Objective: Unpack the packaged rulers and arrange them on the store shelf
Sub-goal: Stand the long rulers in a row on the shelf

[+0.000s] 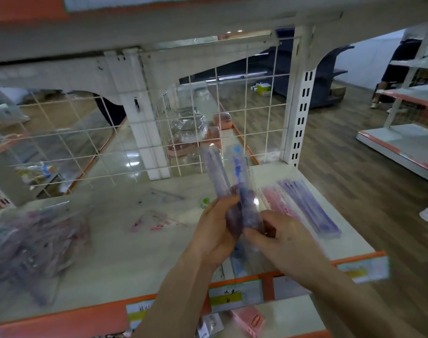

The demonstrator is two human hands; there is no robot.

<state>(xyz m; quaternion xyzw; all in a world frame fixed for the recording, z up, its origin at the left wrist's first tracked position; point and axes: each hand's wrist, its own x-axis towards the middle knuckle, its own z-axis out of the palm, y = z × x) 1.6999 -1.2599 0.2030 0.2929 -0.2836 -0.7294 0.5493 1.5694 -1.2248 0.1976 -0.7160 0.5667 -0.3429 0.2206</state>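
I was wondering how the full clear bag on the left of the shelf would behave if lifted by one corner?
The clear bag looks like thin, wrinkled, slumped film, so it would probably sag, with its contents sliding to one end. It bulges with long purple items, so it is likely heavier than it looks. The glossy film may be slippery.

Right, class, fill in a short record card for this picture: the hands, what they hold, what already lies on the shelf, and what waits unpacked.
left hand: grips the held rulers from the left
right hand: grips their lower end
held rulers: purple and blue, fanned upward above the shelf
shelf: cream top, orange front edge
laid out: pink rulers and purple rulers, side by side at the right end
waiting: bag of packaged rulers at the left, blurred
wrapper: clear plastic, flat, mid-shelf
backing: wire grid
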